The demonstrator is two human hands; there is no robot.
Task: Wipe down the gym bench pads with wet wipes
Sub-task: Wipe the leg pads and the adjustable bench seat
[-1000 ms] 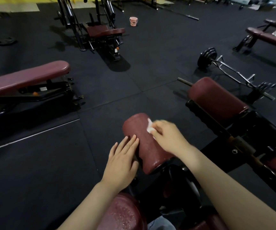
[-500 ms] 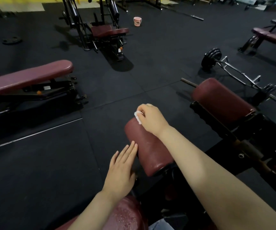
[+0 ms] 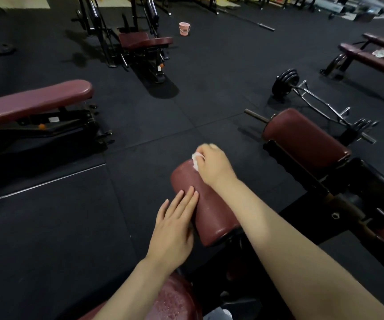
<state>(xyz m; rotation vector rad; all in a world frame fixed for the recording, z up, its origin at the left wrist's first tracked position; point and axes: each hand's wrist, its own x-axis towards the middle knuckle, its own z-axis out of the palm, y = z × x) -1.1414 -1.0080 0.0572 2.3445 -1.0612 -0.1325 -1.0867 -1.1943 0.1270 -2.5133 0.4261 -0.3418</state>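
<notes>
So from the head cam, I've got my right hand (image 3: 214,166) out at the far end of the maroon roller pad (image 3: 203,202), fingers curled round a balled-up white wet wipe (image 3: 195,159) and pressing it onto the top edge of the pad. My guess is I'm working the end cap area, since that's where the wipe sits. My left hand (image 3: 175,229) is relaxed, fingers straight and flat against the near left side of the same pad, holding nothing, probably just bracing it so the roller doesn't spin under the rubbing. The second roller pad (image 3: 304,139) is off to the right on its black frame, apart from both hands and not touched. At the bottom edge there's a seat pad (image 3: 175,301) with a speckled sheen, could be damp, can't say for sure. Farther out: a flat bench (image 3: 31,103) to the left, a pink bucket (image 3: 184,28) on the floor way back, and a loaded curl bar (image 3: 311,100) behind the right roller. Hard to see stuff: most of the wipe is buried under my fingers, the roller's underside and its mount are hidden by my forearm, and the far benches top right are blurry with some pale cloth-like thing on one.
</notes>
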